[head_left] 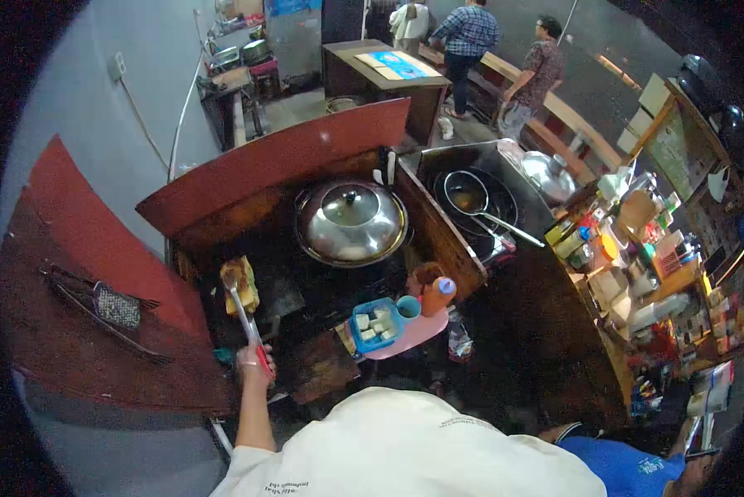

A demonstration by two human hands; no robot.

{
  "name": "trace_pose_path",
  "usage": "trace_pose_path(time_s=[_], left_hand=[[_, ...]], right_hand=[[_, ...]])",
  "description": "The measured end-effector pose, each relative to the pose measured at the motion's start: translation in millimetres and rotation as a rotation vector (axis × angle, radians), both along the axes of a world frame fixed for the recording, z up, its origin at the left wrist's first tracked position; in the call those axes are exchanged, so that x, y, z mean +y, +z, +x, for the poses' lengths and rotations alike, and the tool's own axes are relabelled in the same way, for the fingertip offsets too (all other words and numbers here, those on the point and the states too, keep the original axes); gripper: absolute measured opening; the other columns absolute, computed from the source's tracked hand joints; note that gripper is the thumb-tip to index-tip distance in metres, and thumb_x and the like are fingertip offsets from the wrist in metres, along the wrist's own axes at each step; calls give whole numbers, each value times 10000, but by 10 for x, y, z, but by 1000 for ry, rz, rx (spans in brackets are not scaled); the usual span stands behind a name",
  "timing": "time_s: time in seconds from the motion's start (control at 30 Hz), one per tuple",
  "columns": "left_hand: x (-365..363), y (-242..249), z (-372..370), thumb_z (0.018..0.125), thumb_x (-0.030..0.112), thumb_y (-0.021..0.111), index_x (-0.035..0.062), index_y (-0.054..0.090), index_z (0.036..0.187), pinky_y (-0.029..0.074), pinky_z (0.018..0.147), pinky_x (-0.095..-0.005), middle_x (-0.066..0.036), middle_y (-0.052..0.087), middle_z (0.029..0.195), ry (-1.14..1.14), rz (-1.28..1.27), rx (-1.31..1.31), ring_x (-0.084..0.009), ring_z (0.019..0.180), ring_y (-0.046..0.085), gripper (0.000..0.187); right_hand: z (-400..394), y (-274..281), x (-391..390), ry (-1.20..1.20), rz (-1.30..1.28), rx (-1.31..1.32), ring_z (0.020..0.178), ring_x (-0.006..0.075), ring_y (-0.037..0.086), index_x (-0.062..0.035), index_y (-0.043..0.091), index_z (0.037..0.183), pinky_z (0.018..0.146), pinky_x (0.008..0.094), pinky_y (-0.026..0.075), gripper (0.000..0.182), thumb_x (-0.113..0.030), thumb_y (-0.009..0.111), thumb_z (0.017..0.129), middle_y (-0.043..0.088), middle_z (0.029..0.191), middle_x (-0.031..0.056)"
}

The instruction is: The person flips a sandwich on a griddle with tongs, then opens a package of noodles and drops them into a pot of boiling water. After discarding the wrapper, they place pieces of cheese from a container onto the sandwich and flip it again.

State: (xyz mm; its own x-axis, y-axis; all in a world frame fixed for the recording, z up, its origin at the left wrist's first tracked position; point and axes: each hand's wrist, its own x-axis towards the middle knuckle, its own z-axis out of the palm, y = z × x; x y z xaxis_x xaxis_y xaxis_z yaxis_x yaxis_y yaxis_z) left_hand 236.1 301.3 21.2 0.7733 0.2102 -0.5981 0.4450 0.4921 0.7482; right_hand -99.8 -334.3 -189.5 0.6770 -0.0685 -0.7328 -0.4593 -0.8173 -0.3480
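Note:
My left hand [254,364] is closed around the red handle of metal tongs [252,327]. The far end of the tongs rests on a browned, yellowish slab of food [248,300], perhaps bread, lying on the dark cooking surface at left. My right hand does not show; the front of my white shirt [413,439] fills the bottom. Ahead of me a wok [310,240] sits under a shiny domed lid [363,228]. Nearer, a blue tub [357,334] of white cubes stands on a pink board [426,335], beside a blue-green cup [408,307] and an orange bottle [439,296].
A red panel [281,153] borders the stove. At right, a strainer [469,195] with a long handle lies over a dark pan. Crowded shelves [628,265] line the right side. A co-worker in a blue shirt [620,465] is close at lower right; several people stand at the back.

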Motion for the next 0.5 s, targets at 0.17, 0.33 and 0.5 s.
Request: trace_pose_path(time_s=[0.17, 0.33, 0.5], left_hand=[[-122, 184, 21, 965, 401, 543, 86, 545, 842, 379, 356, -311, -48, 550, 641, 68, -4, 73, -165, 436, 469, 337], [35, 38, 389, 946, 364, 605, 76, 556, 877, 385, 361, -295, -54, 563, 673, 40, 170, -50, -158, 436, 471, 300], [106, 173, 295, 941, 295, 611, 48, 558, 848, 360, 335, -275, -58, 559, 658, 23, 147, -172, -151, 437, 480, 270]], right_hand=[[86, 67, -10, -242, 125, 56, 837, 240, 650, -49, 712, 931, 736, 408, 505, 226, -229, 616, 835, 699, 950, 123], [529, 151, -187, 288, -95, 59, 940, 277, 673, -53, 712, 1008, 817, 420, 517, 313, -309, 608, 861, 706, 1038, 140], [643, -240, -496, 311, -21, -234, 949, 372, 654, -93, 700, 1087, 827, 435, 522, 298, -226, 527, 884, 684, 1050, 177]])
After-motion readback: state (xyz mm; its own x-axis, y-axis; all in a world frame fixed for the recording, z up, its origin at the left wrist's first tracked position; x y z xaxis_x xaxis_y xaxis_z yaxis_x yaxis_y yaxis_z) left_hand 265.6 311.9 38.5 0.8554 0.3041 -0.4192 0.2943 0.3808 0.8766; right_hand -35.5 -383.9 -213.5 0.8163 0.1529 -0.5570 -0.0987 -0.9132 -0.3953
